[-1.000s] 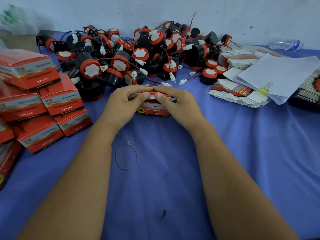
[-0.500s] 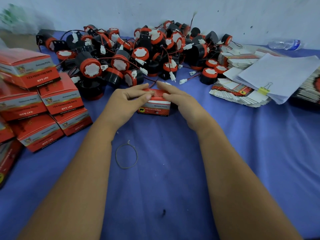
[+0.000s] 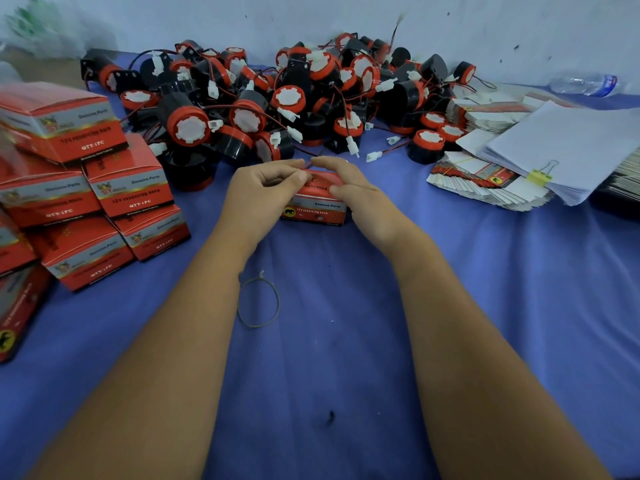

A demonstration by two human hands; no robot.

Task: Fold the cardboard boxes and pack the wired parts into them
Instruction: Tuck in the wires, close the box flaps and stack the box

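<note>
Blue cloth covers the tabletop, which runs back to a pale wall. At the middle of it stands a small red cardboard box, printed side facing the camera, and everything else is placed from that box. The left hand is at the box's left end, fingers curled, thumb and forefinger pinching at its top edge; the right hand lies over the box's right side, fingers fairly straight and pressing on the top flap. Just behind the box lies a large heap of wired parts (black round bodies with red caps, white centres, thin red and black wires ending in white connectors), spreading back to the wall. Left of the box sit the packed boxes, red and grey, stacked in a loose pile at the tabletop's left edge. Right of the box lies a stack of flat unfolded cartons, with a sheaf of white papers held by a yellow binder clip resting on it. Farther right and back, near the wall, a clear plastic bottle lies on its side. Nearer the camera than the box, between the forearms, lies a thin rubber band in a loose loop.
</note>
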